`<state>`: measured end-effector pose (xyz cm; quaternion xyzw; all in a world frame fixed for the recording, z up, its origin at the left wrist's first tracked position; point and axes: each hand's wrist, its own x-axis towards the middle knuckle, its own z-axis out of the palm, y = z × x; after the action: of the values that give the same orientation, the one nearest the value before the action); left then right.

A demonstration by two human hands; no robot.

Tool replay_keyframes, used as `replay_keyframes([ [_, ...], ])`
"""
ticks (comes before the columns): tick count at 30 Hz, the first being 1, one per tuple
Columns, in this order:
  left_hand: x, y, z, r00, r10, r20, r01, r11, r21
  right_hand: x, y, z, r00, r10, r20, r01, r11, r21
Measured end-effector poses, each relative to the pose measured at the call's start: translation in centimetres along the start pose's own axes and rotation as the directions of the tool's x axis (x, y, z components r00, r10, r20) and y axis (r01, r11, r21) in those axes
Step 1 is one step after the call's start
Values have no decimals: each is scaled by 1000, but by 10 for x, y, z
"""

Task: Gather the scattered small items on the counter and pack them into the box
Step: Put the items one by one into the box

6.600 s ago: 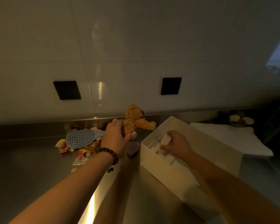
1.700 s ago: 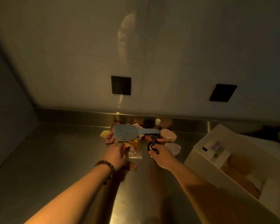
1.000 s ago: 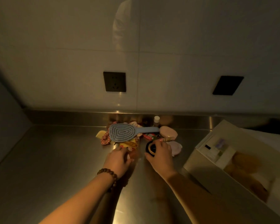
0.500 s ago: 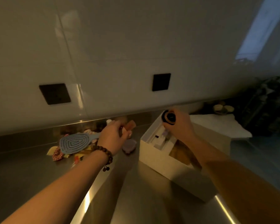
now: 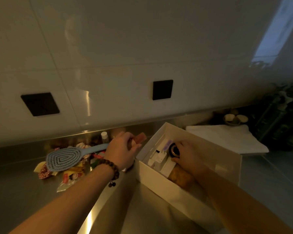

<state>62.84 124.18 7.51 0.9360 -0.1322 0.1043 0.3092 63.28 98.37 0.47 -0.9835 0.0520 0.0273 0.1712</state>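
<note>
White cardboard box (image 5: 161, 179) sits open on the steel bench (image 5: 15, 191), right of centre, w/ small cartons and a tan plush thing (image 5: 179, 177) inside. Right hand (image 5: 187, 157) is down in the box, fingers curled round a round black tin (image 5: 173, 149) w/ a gold rim, held just above the cartons at the box's far-left end. Left hand (image 5: 123, 149) hovers beside the box's left wall, fingers bunched, pinching a small reddish packet (image 5: 140, 137) that sticks out past the fingertips; beaded bracelet (image 5: 111, 168) on that wrist.

Left of the hands lies the rest of the pile: pale blue hairbrush (image 5: 64, 157), bristles up, handle pointing twd the left hand, resting on top of sweet wrappers (image 5: 71, 174), a red-check scrunchie (image 5: 44, 173) and a clear plastic sachet (image 5: 64, 185). Small white-capped bottle (image 5: 104, 136) stands upright behind, near the wall.

Further out: folded white towel (image 5: 227, 139) just beyond the box on the right, bowl of roundish bits (image 5: 233, 119) behind it, two black wall sockets (image 5: 162, 89) on the tiles.
</note>
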Motion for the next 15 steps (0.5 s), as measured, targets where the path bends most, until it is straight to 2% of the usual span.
replay_keyframes([
  [4,3,-4,-3,1000,11,-9,-11,1000,13,3,6,16,999,40,-14,-40,999,-12],
  [11,-4,-4,-2,1000,-2,29,1,1000,1,-1,4,6,999,-9,-39,-7,925,-380],
  [13,-6,-2,-1,999,10,45,-10,1000,4,-6,-4,-4,999,-9,-33,-2,942,-334],
  [15,-7,2,-1,998,27,59,-27,1000,6,-9,-19,-20,989,-67,-132,51,991,-127],
])
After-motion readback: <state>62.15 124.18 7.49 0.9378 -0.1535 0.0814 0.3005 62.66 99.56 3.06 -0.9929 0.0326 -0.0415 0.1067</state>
